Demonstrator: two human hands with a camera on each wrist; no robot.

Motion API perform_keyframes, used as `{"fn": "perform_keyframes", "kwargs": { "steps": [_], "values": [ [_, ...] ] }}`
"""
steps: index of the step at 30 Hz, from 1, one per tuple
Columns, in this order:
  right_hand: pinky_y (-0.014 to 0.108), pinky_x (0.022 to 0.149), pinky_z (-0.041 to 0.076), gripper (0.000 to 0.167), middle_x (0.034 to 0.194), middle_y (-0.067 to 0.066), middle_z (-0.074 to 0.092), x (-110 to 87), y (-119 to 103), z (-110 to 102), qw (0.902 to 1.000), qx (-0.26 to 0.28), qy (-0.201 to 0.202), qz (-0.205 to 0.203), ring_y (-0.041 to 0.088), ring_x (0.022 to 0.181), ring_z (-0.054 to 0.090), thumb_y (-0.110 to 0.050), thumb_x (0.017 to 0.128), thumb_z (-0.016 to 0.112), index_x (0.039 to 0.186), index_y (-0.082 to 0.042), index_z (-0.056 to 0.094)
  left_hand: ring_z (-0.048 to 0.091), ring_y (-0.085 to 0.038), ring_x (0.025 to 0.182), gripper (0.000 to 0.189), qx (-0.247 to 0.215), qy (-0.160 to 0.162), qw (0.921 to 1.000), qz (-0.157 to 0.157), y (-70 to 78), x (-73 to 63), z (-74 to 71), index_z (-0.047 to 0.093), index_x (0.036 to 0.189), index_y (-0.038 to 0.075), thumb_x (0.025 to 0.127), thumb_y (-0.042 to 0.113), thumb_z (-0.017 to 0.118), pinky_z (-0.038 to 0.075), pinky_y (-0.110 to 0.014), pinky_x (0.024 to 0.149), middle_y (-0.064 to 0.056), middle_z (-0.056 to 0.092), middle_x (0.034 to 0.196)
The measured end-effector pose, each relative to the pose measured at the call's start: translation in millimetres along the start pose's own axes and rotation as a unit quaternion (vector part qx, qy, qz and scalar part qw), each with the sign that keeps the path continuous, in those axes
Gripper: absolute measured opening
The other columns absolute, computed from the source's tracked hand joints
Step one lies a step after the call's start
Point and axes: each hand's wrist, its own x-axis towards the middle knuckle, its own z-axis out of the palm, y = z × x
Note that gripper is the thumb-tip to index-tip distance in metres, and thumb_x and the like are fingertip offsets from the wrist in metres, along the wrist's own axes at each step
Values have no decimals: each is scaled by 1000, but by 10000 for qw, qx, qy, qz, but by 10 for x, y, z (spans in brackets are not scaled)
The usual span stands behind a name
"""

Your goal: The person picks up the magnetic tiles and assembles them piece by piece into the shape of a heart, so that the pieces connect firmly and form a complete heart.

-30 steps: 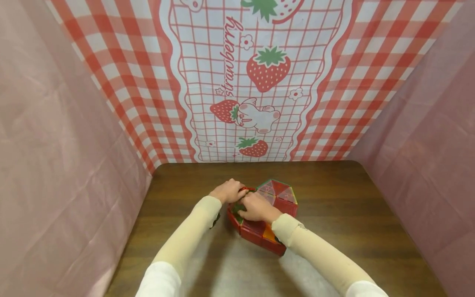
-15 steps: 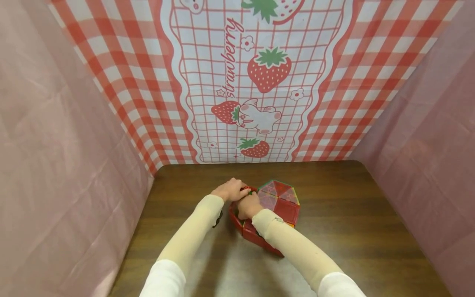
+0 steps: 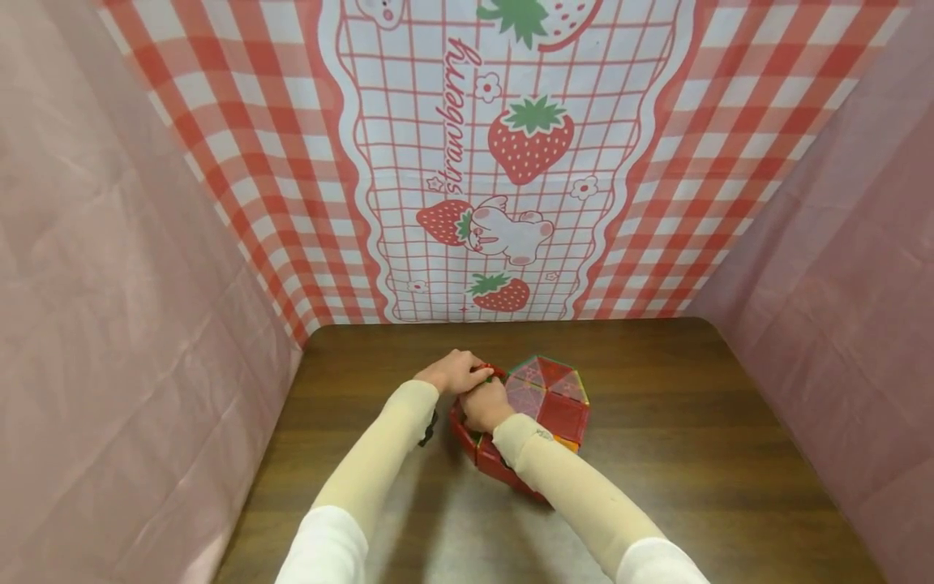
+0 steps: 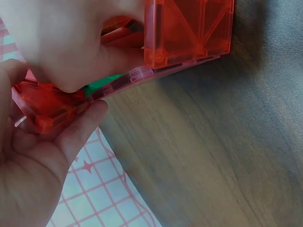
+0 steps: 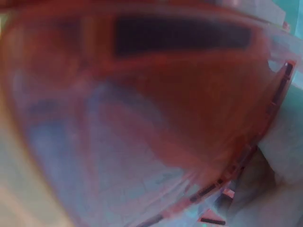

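A heart-like structure of see-through magnetic tiles (image 3: pixel 565 415), mostly red with pink and orange ones, lies on the table. My left hand (image 3: pixel 454 373) is at its far left rim. In the left wrist view, the left thumb and fingers pinch a red tile piece (image 4: pixel 52 108) at the end, beside a green tile (image 4: pixel 101 82). My right hand (image 3: pixel 486 405) reaches into the left lobe, knuckles up, right next to the left fingertips. Its fingertips are hidden among the tiles, so I cannot tell what they hold. Red tile surface (image 5: pixel 189 109) fills most of the right wrist view.
The structure stands around the middle of a brown wooden table (image 3: pixel 671 470). A strawberry-print cloth (image 3: pixel 533 243) hangs behind the far edge, and pink curtains (image 3: pixel 146 324) close in both sides.
My right hand has turned and shifted slightly left, deeper into the left lobe, and its forearm has swung left, uncovering more of the right lobe. The left hand has stayed nearly in place.
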Motion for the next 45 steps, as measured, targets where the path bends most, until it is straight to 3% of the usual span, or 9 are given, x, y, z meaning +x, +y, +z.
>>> {"fn": "perform_keyframes", "kwargs": {
  "steps": [8, 14, 19, 23, 30, 33, 35, 38, 45],
  "values": [
    [49, 97, 49, 22, 95, 5, 77, -110, -30, 22, 9975, 573, 403, 0, 24, 92, 73, -37, 92, 67, 95, -16, 75, 60, -11, 69, 35, -86, -105, 9997, -215, -55, -19, 24, 77, 96, 17, 106, 37, 50, 50, -28, 68, 2, 71, 82],
    [40, 77, 52, 18, 75, 1, 72, -334, -56, 55, 9878, 223, 1507, -335, 21, 71, 68, -32, 84, 77, 74, -18, 71, 53, -11, 59, 36, -212, -260, 9990, -307, -38, -26, 31, 78, 103, 17, 106, 40, 51, 46, -27, 64, 0, 66, 74],
    [34, 72, 47, 4, 84, -4, 72, -550, 52, 55, 9668, -198, 2441, -730, 18, 75, 65, -27, 84, 78, 85, -23, 78, 51, -10, 56, 38, -261, -384, 9984, -336, -5, -31, 51, 75, 120, 15, 105, 42, 54, 45, -25, 61, -8, 74, 91],
    [30, 69, 46, 14, 90, -6, 74, -681, 154, 91, 9432, -323, 3145, -1019, 16, 77, 66, -20, 84, 79, 98, -23, 80, 51, -11, 57, 39, -240, -347, 9988, -237, 11, -43, 89, 72, 127, 12, 104, 40, 56, 47, -26, 64, -10, 75, 105],
    [30, 67, 46, 25, 96, -3, 76, -796, 229, 193, 9084, -519, 3911, -1383, 17, 76, 67, -23, 84, 81, 108, -18, 79, 62, -22, 97, 51, -68, -91, 9994, -312, 36, -93, 170, 63, 139, 11, 100, 43, 63, 52, -35, 81, -8, 71, 124],
    [30, 67, 46, 26, 94, -2, 76, -825, 248, 229, 8956, -571, 4135, -1538, 18, 76, 68, -24, 84, 81, 108, -16, 79, 63, -22, 97, 51, -25, 61, 9997, -237, 42, -98, 208, 63, 139, 9, 98, 39, 67, 53, -33, 78, -8, 71, 122],
    [30, 67, 47, 26, 94, -2, 76, -839, 269, 254, 8891, -577, 4240, -1624, 18, 77, 68, -25, 83, 81, 107, -15, 79, 65, -20, 93, 49, 13, 148, 9998, -131, 45, -94, 234, 64, 137, 7, 96, 35, 70, 55, -31, 78, -10, 72, 120],
    [30, 67, 49, 25, 94, -2, 76, -849, 308, 291, 8816, -539, 4354, -1739, 18, 77, 68, -24, 83, 80, 106, -14, 79, 67, -17, 102, 49, 121, 256, 9996, -58, 45, -88, 268, 66, 135, 7, 93, 32, 75, 55, -31, 87, -9, 72, 124],
    [31, 70, 52, 20, 92, -1, 75, -858, 379, 342, 8778, -522, 4396, -1830, 18, 78, 68, -21, 84, 77, 102, -13, 79, 63, -27, 123, 60, 262, 485, 9984, 120, 45, -90, 328, 62, 137, 2, 87, 30, 81, 51, -38, 104, -14, 66, 134]
  ]
}}
